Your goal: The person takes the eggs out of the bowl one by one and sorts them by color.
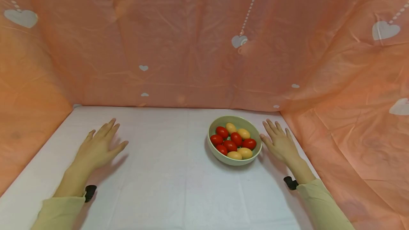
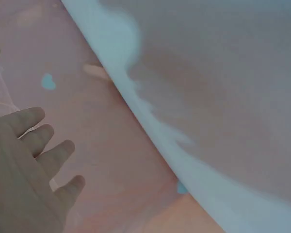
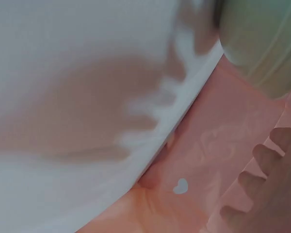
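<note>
A pale green bowl (image 1: 234,162) stands on the white table right of centre. Inside lie several red egg-shaped pieces (image 1: 236,138), like small tomatoes, and several yellow ones (image 1: 245,153) of similar shape. My right hand (image 1: 281,144) is just right of the bowl, fingers spread and thumb at its rim, holding nothing. Over the left part of the table hovers my left hand (image 1: 97,150), fingers straight and apart, far from the bowl. The left wrist view has the left hand's spread fingers (image 2: 56,158) at its left edge. In the right wrist view the bowl (image 3: 262,48) fills the upper right corner.
A white cloth (image 1: 159,187) covers the table. Orange-pink sheets with white hearts hang as a back wall (image 1: 191,52) and side walls (image 1: 345,116). Dark bands (image 1: 90,192) sit at both wrists, and both hands cast shadows on the cloth.
</note>
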Demonstrator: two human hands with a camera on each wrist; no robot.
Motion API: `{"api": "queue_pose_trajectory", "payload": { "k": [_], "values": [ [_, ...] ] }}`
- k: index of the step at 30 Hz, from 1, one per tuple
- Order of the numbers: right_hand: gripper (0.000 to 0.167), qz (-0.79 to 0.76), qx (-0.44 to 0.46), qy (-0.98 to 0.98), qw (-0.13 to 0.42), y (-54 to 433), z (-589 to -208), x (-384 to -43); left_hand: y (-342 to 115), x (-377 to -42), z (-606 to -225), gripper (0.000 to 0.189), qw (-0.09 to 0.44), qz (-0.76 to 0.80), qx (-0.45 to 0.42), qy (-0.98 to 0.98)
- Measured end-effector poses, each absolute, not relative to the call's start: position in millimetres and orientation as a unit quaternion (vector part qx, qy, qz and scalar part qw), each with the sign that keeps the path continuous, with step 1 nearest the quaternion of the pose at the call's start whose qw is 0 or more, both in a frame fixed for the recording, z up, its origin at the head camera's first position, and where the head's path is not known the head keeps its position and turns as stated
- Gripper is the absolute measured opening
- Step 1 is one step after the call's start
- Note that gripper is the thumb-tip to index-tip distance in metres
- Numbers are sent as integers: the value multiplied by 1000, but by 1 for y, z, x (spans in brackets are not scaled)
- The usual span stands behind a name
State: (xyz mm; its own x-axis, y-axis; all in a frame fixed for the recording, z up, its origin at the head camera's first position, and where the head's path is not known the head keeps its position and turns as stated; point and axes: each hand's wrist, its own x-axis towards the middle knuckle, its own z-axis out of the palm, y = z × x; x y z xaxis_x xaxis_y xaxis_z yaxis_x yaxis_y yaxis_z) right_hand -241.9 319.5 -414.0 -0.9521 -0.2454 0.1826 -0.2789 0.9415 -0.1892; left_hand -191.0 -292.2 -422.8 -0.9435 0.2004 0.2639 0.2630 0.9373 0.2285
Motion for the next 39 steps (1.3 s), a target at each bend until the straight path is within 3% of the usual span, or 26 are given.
{"api": "queue_pose_trajectory", "payload": {
  "k": [15, 32, 39],
  "values": [
    [72, 139, 195, -969, 59, 308, -423, -239, -222, -217, -410, 57, 218, -190, -205, -935],
    [73, 115, 215, -969, 49, 301, -422, -246, -114, -254, -393, 55, 207, -238, -310, -897],
    [72, 114, 214, -969, 38, 301, -424, -246, -71, -263, -389, 54, 178, -236, -351, -888]
  ]
}}
